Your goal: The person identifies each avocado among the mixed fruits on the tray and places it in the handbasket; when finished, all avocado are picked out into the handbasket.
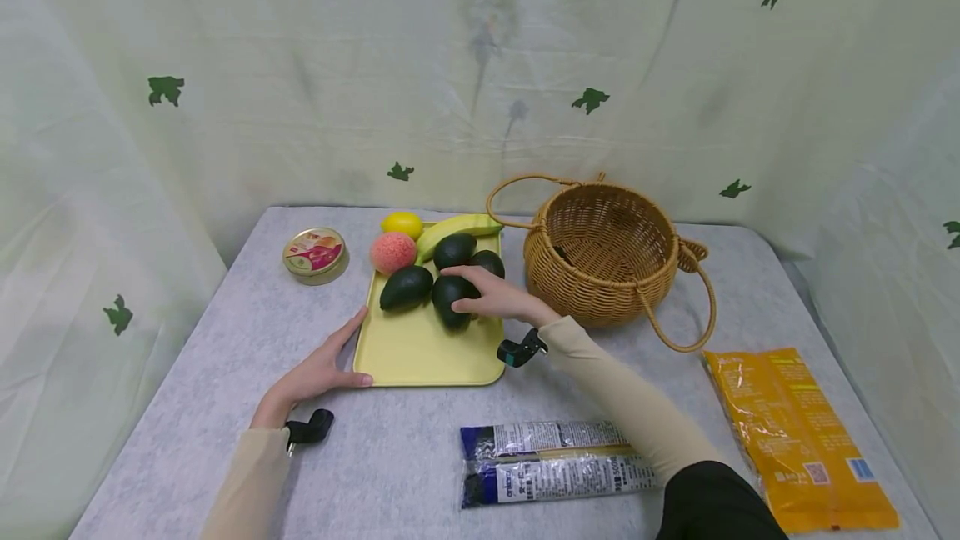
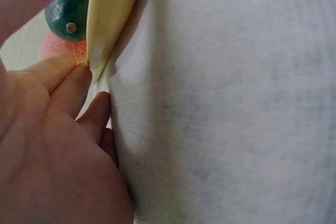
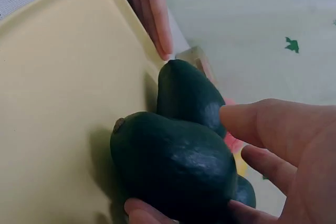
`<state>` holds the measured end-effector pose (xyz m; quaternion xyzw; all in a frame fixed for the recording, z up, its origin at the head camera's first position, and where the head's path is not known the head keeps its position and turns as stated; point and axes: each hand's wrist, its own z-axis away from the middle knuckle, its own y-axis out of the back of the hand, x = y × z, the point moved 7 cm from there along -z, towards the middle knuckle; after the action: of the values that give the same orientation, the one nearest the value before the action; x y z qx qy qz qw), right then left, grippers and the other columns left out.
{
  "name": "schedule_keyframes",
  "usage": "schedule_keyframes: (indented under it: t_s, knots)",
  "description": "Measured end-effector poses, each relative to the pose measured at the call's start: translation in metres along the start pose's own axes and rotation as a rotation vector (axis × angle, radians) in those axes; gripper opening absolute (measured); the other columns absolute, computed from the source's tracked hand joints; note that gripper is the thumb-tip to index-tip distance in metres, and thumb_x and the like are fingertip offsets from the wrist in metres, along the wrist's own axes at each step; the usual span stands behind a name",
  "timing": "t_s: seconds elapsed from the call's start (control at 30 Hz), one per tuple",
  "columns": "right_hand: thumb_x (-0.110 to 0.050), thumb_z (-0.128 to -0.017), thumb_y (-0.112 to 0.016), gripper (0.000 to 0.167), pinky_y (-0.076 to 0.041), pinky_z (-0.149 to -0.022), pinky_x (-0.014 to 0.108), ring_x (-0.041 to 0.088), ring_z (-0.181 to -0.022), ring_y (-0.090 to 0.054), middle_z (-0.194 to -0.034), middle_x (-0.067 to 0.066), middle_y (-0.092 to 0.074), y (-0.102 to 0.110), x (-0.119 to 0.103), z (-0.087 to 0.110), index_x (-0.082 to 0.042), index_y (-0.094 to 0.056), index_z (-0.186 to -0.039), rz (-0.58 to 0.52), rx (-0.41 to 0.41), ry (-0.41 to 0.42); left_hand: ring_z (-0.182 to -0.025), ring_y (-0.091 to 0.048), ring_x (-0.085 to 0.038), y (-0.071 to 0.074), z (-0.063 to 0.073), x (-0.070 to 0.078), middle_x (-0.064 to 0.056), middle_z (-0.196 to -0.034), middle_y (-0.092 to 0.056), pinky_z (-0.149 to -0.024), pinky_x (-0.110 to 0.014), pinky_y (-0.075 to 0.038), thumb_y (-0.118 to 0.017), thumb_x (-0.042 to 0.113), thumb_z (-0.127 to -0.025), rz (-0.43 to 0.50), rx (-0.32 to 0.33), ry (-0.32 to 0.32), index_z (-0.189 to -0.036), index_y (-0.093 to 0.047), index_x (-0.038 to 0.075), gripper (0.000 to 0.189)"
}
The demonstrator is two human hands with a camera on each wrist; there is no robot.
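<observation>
A yellow tray (image 1: pixel 427 361) carries several dark green avocados, a banana (image 1: pixel 468 226), a lemon (image 1: pixel 402 224) and a bumpy pink round fruit (image 1: pixel 393 252). My right hand (image 1: pixel 501 293) grips the nearest right avocado (image 1: pixel 447 294), thumb on one side and fingers on the other. In the right wrist view this avocado (image 3: pixel 173 163) lies against a second avocado (image 3: pixel 189 95). At the tray's front left corner, my left hand (image 1: pixel 315 372) touches the rim with extended fingers and thumb. The left wrist view shows its fingers (image 2: pixel 71 90) by the tray's side (image 2: pixel 113 11).
Behind the right forearm stands a wicker basket (image 1: pixel 585 294) with its handles folded out. A round tin (image 1: pixel 316 254) sits left of the tray. A dark blue packet (image 1: pixel 555 477) lies at the front, partly under the right sleeve, and an orange bag (image 1: pixel 806 440) at the right.
</observation>
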<state>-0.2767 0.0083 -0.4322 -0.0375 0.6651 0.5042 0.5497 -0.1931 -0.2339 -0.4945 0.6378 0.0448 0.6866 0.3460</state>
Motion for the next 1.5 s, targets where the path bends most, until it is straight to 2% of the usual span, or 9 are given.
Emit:
schedule_keyframes:
  t_s: [0.2, 0.4, 0.63, 0.73, 0.87, 1.0, 1.1, 1.23, 1.5]
  knots:
    - [-0.025, -0.094, -0.061, 0.057, -0.032, -0.106, 0.045, 0.028, -0.138, -0.029, -0.151, 0.015, -0.027, -0.01, 0.003, -0.009, -0.018, -0.039, -0.147, 0.085, 0.017, -0.069, -0.142, 0.0, -0.04, -0.001, -0.001, -0.001, -0.019, -0.158, -0.004, -0.109, -0.063, -0.005, -0.082, 0.02, -0.076, 0.001, -0.001, -0.004, -0.155, -0.008, 0.011, 0.108]
    - [-0.026, -0.091, -0.067, 0.051, -0.036, -0.102, 0.048, 0.029, -0.132, -0.037, -0.146, 0.015, -0.033, -0.014, 0.002, -0.011, -0.023, -0.049, -0.139, 0.102, 0.079, -0.119, -0.142, 0.0, -0.04, -0.001, -0.001, 0.0, -0.019, -0.158, -0.004, -0.109, -0.063, -0.005, -0.081, 0.021, -0.077, -0.005, -0.004, -0.01, -0.155, -0.008, 0.011, 0.108]
    - [-0.02, -0.087, -0.071, 0.047, -0.039, -0.099, 0.043, 0.024, -0.13, -0.037, -0.141, 0.012, -0.038, -0.015, -0.002, -0.008, -0.021, -0.055, -0.131, 0.079, 0.115, -0.069, -0.142, 0.0, -0.041, 0.0, 0.0, 0.0, -0.02, -0.158, -0.004, -0.109, -0.063, -0.005, -0.081, 0.021, -0.077, -0.013, 0.001, -0.003, -0.155, -0.007, 0.01, 0.108]
    - [-0.017, -0.087, -0.071, 0.047, -0.046, -0.091, 0.041, 0.025, -0.124, -0.041, -0.14, 0.012, -0.038, -0.012, -0.004, -0.002, -0.021, -0.055, -0.131, -0.021, 0.106, -0.038, -0.142, 0.0, -0.041, 0.0, 0.0, 0.001, -0.02, -0.158, -0.004, -0.109, -0.063, -0.005, -0.081, 0.021, -0.077, -0.009, 0.0, -0.004, -0.155, -0.007, 0.01, 0.108]
    - [-0.012, -0.089, -0.069, 0.047, -0.055, -0.076, 0.042, 0.027, -0.115, -0.046, -0.14, 0.012, -0.036, -0.001, -0.008, 0.01, -0.02, -0.053, -0.132, -0.265, 0.075, -0.003, -0.142, 0.0, -0.041, 0.0, 0.0, 0.002, -0.02, -0.158, -0.004, -0.109, -0.063, -0.004, -0.081, 0.02, -0.077, 0.0, -0.001, -0.005, -0.155, -0.007, 0.01, 0.108]
    - [-0.014, -0.09, -0.067, 0.048, -0.054, -0.077, 0.044, 0.027, -0.116, -0.047, -0.142, 0.007, -0.035, 0.017, -0.013, 0.027, -0.022, -0.051, -0.134, -0.418, 0.076, 0.019, -0.142, 0.0, -0.041, 0.0, 0.0, 0.002, -0.02, -0.158, -0.004, -0.109, -0.063, -0.004, -0.081, 0.02, -0.077, 0.001, -0.001, -0.001, -0.155, -0.008, 0.01, 0.108]
    - [-0.018, -0.09, -0.067, 0.051, -0.053, -0.08, 0.042, 0.026, -0.112, -0.053, -0.144, 0.002, -0.035, 0.033, -0.014, 0.042, -0.026, -0.049, -0.136, -0.448, 0.099, 0.025, -0.142, 0.001, -0.042, 0.0, -0.001, 0.001, -0.02, -0.158, -0.003, -0.108, -0.063, -0.004, -0.081, 0.021, -0.077, -0.005, -0.004, 0.006, -0.155, -0.007, 0.01, 0.108]
    - [-0.02, -0.091, -0.067, 0.052, -0.053, -0.079, 0.041, 0.027, -0.094, -0.064, -0.146, -0.004, -0.034, 0.054, -0.017, 0.061, -0.029, -0.047, -0.138, -0.445, 0.133, 0.037, -0.142, 0.001, -0.043, 0.001, -0.002, 0.001, -0.021, -0.158, -0.002, -0.108, -0.064, -0.004, -0.081, 0.023, -0.077, -0.015, -0.013, 0.011, -0.155, -0.006, 0.009, 0.109]
    - [-0.02, -0.093, -0.063, 0.051, -0.045, -0.085, 0.059, 0.029, -0.107, -0.058, -0.148, -0.006, -0.032, 0.095, -0.025, 0.101, -0.026, -0.044, -0.14, -0.47, 0.198, 0.076, -0.141, -0.001, -0.043, -0.001, -0.003, 0.005, -0.022, -0.157, -0.003, -0.108, -0.064, -0.006, -0.081, 0.024, -0.077, -0.072, -0.021, -0.06, -0.153, -0.005, 0.002, 0.11]
